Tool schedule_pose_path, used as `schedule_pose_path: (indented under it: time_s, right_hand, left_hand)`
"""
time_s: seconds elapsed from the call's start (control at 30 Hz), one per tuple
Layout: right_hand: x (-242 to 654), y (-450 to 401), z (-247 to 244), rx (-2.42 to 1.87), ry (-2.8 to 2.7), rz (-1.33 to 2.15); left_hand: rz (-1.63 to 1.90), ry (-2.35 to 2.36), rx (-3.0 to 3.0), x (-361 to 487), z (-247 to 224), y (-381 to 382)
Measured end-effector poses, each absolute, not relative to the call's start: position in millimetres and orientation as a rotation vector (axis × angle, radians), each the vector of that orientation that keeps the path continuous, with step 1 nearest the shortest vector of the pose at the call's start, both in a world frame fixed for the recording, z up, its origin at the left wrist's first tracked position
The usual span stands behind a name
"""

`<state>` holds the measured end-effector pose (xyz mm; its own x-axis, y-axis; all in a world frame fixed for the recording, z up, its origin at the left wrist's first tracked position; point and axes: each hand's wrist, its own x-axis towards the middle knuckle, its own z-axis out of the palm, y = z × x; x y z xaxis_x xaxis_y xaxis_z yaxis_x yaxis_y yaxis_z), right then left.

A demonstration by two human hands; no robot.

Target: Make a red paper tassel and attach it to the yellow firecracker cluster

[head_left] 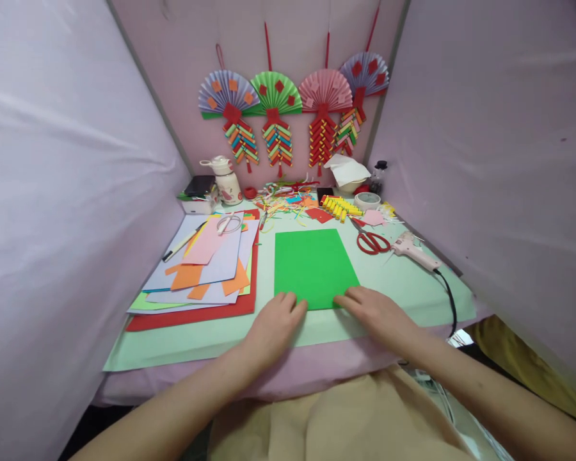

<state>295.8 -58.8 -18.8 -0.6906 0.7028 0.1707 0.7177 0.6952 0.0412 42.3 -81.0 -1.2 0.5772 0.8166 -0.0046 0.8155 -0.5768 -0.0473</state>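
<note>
A green sheet of paper [314, 266] lies flat on the pale green table cover [196, 342], in the middle of the view. At its near left corner, my left hand [279, 320] has its fingers closed together on the near edge. My right hand [368, 310] pinches the same edge near the right corner, its fingertips resting on the paper. Both hands touch the sheet, with a stretch of its near edge showing between them.
Left, coloured papers [221, 256] bear a pen [185, 242]. Right are red-handled scissors [373, 242] and a glue gun [417, 253] with a black cable. Behind are paper scraps [288, 198], yellow paper rolls [340, 208] and a bottle [228, 186]. Paper fans [276, 93] hang on the back wall.
</note>
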Motion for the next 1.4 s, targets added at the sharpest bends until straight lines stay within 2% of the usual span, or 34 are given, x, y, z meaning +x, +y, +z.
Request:
schedule_pose_path:
  time_s: [0.2, 0.53, 0.8, 0.93, 1.4]
  right_hand:
    - [284.9, -76.7, -22.9, -1.172, -2.795, -0.419]
    - [273.2, -86.7, -21.8, -1.331, -2.777, -0.496]
    - [261.8, -92.1, -30.1, -1.284, -2.676, -0.585]
    - [256.0, -91.2, -40.9, -1.176, -2.620, -0.606]
    - [273.9, -104.3, -47.4, -1.375, -2.520, -0.534]
  left_hand:
    - [0.111, -1.466, -2.617, 54.6, -5.2, -93.0]
    - [-0.081, -1.684, -2.527, 71.8, -7.7, -109.6]
    - [-0.183, -1.563, -2.512, 80.3, -30.8, -111.9]
    - [-0.236, -1.543, -2.525, 82.4, -45.3, -109.5]
    - [-0.367, -1.673, -2.354, 43.3, -48.0, -119.9]
